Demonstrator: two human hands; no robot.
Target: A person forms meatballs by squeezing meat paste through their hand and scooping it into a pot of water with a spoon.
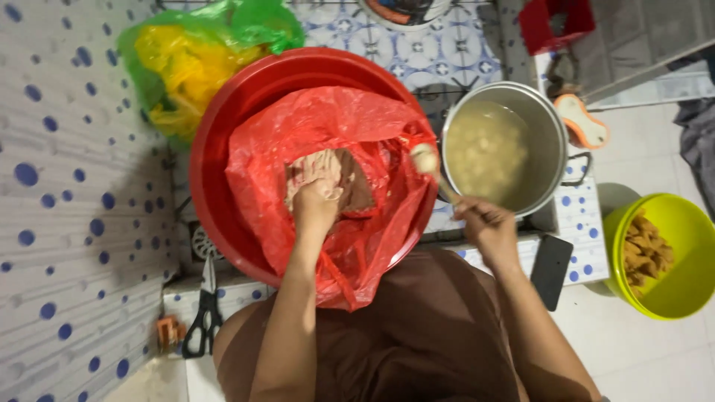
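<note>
A red basin (223, 126) filled the middle left of the frame, lined with a red bag (328, 134) whose mouth gaped toward the person at the bottom edge. To its right, in the upper right of centre, sat a steel pot (555, 134) of pale, cloudy liquid with small lumps in it, and a yellow-green bucket (689, 298) of fried pieces stood at the far right. Inside the bag lay a mound of pinkish paste (316, 165), at the very centre of the picture. The left hand (316, 201) was on it, fingers curled and pressed together into the mass, squeezing rather than spread. The right hand (488, 223) was closed around the handle of a spoon (427, 160), whose long axis ran from that fist at lower right up and leftward, so the bowl of the spoon, carrying a pale ball, hung just above the gap between basin rim and pot rim. The ball lay just right of the left hand's knuckles and near the pot's left wall. Scissors (205, 309) lay at lower left, a dark phone (551, 272) near the right wrist.
</note>
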